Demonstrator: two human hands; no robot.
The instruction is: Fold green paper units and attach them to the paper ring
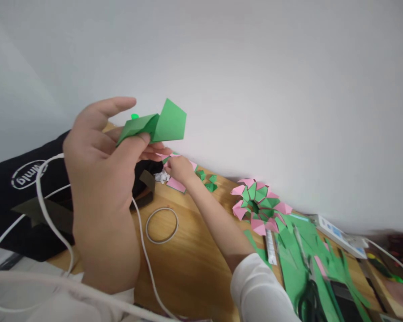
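Note:
Raised close to the camera, my left hand pinches a green folded paper piece between thumb and fingers, its index finger lifted clear. Farther off, at the back of the table, my right hand reaches among pink and green paper pieces. Its fingers are curled, and their tips are partly hidden, so what they grip cannot be made out. A pink paper piece lies just below it. Small green folded pieces lie to its right. Beyond those sits a ring of pink and green folded paper units.
Scissors and a dark phone-like object lie on green paper sheets at the right. A white power strip runs along the wall. White cables, a tape ring and a black bag are at the left.

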